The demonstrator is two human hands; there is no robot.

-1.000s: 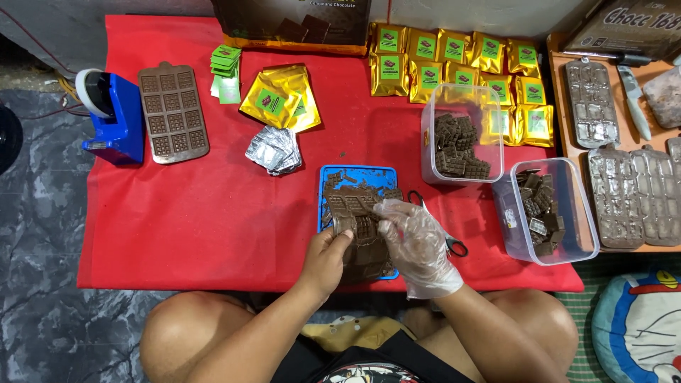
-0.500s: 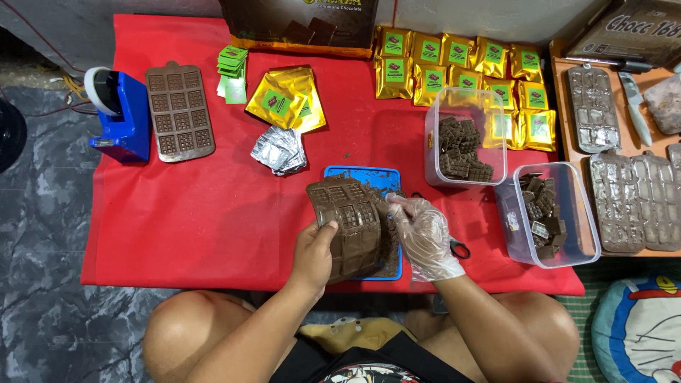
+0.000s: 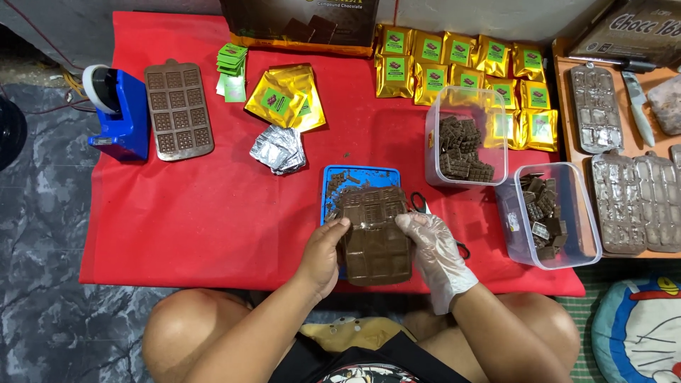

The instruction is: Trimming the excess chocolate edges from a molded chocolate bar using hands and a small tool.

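A brown flexible chocolate mould (image 3: 374,234) is held over a blue tray (image 3: 358,175) dusted with chocolate crumbs. My left hand (image 3: 323,254), bare, grips the mould's left edge. My right hand (image 3: 436,252), in a clear plastic glove, grips its right edge. The mould lies nearly flat, its far part over the tray and its near end toward my lap. Black scissors (image 3: 420,206) lie on the red cloth (image 3: 213,213), partly hidden behind my right hand.
Two clear tubs (image 3: 464,145) (image 3: 547,213) hold chocolate pieces. Gold pouches (image 3: 461,78), loose gold wrappers (image 3: 285,98), foil sheets (image 3: 278,149), green labels (image 3: 233,67), another brown mould (image 3: 177,108) and a blue tape dispenser (image 3: 120,110) lie about. Filled moulds (image 3: 628,198) and a knife (image 3: 638,106) rest on an orange tray at right.
The mould was pressed on the blue tray, then lifted and tipped up at half a second ago; now it is lowered nearer to flat, closer to my body, both hands still holding it.
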